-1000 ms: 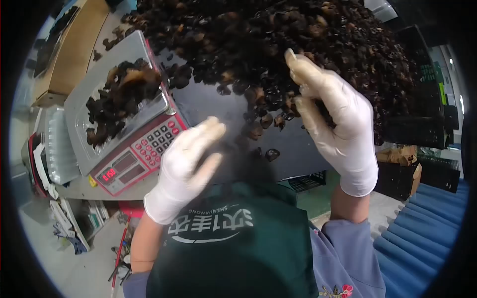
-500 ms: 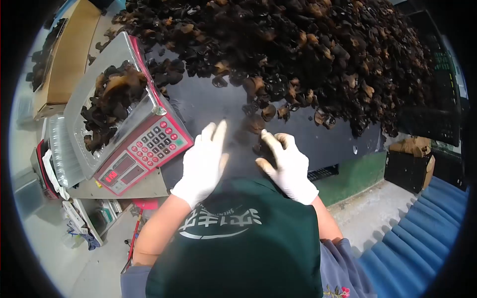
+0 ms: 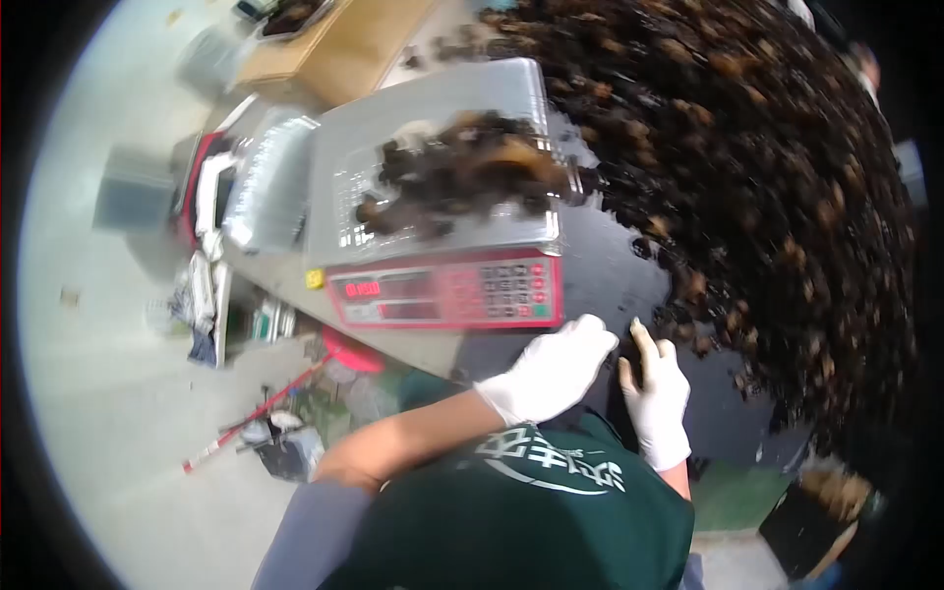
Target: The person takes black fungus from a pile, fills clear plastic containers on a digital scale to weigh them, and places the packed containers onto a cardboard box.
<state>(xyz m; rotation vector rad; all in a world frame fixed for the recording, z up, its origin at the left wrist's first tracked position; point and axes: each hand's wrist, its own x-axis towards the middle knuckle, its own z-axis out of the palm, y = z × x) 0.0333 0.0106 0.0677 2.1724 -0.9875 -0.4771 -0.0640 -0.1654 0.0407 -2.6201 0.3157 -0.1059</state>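
Observation:
Both hands wear white gloves at the table's near edge. My left hand (image 3: 556,369) lies just below the right end of the red scale (image 3: 442,295), its fingers together and blurred; what they hold, if anything, cannot be made out. My right hand (image 3: 656,393) is close beside it, fingers apart, with nothing visible between them. On the scale's clear-covered pan (image 3: 344,147) lies a bunch of dark brown fungus pieces (image 3: 462,177). The large heap of the same fungus (image 3: 747,197) covers the dark tabletop (image 3: 615,256) beyond and right of my hands.
Stacked clear plastic trays (image 3: 270,187) stand left of the scale, with a cardboard box (image 3: 329,49) behind. A dark crate (image 3: 806,531) is at the lower right. On the floor at left lie a red-and-white pole (image 3: 251,418) and tools. Part of another person shows at the upper right.
The view has turned left, so the scale now sits nearer the centre. My hands have drawn closer together at the table's edge, the right having come down from the heap. The pan still bears fungus.

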